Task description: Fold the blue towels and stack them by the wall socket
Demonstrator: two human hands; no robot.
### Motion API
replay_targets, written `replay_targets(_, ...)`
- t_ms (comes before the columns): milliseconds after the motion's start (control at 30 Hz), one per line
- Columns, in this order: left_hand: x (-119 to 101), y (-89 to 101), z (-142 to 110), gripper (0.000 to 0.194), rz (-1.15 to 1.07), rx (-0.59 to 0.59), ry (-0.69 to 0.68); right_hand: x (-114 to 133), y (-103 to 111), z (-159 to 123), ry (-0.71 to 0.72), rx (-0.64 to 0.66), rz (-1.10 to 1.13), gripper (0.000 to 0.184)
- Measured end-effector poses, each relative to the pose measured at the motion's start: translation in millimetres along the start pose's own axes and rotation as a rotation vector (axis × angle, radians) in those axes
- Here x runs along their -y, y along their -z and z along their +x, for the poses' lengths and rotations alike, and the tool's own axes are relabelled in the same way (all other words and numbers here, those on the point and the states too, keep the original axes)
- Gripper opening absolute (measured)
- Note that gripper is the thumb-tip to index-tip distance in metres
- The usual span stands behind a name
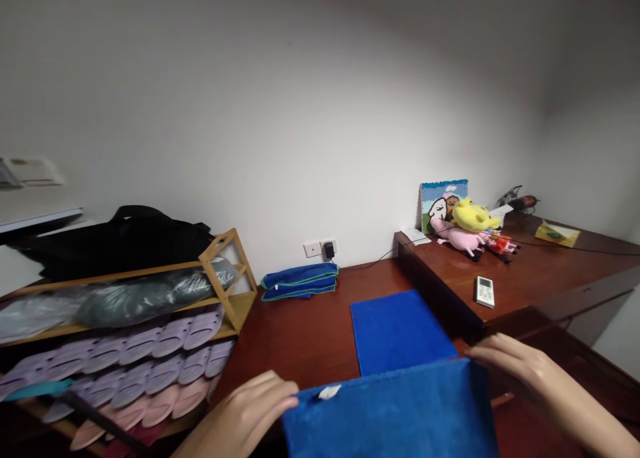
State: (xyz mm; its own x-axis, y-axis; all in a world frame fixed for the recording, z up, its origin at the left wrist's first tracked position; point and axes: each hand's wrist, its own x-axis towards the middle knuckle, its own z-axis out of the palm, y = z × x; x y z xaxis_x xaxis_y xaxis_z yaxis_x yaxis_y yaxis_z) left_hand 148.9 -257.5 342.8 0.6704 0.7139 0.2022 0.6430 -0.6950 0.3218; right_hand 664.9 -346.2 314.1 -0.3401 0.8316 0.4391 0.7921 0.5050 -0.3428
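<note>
A blue cloth [395, 415] with a small white label near its upper left corner hangs between my hands. My left hand [250, 405] pinches its upper left corner, fingers closed. At the upper right corner my right hand [510, 361] grips the same cloth. Just beyond it, another blue cloth [400, 328] lies flat on the brown desk [300, 331]. Farther back by the wall is a stack of folded blue cloths [300, 281] with green edging. The held cloth's lower part runs out of view.
On the left, a wooden rack [227, 285] holds lilac and pink slippers [170, 338], with a black bag [125, 238] on top. A higher brown surface on the right carries a remote control [485, 291], plush toys [465, 228] and a cable. A black plug [329, 249] sits in the wall socket.
</note>
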Motion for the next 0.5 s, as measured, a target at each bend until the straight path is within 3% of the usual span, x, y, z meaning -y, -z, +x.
replay_targets(200,18,-9.6,91,0.027,-0.037,-0.045,-0.024,-61,-14,78,-0.058,0.014,0.031,0.032)
replay_targets(300,34,-4.8,144,0.028,-0.027,-0.100,-0.044,-94,-10,120,-0.072,-0.062,-0.042,0.031)
replay_targets(400,45,1.0,191,0.029,0.062,-0.244,-0.049,-114,1,158,-0.094,-0.183,-0.126,0.030)
replay_targets(500,50,-7.2,218,0.030,0.155,-0.416,-0.080,-127,5,176,-0.108,-0.306,-0.171,0.029)
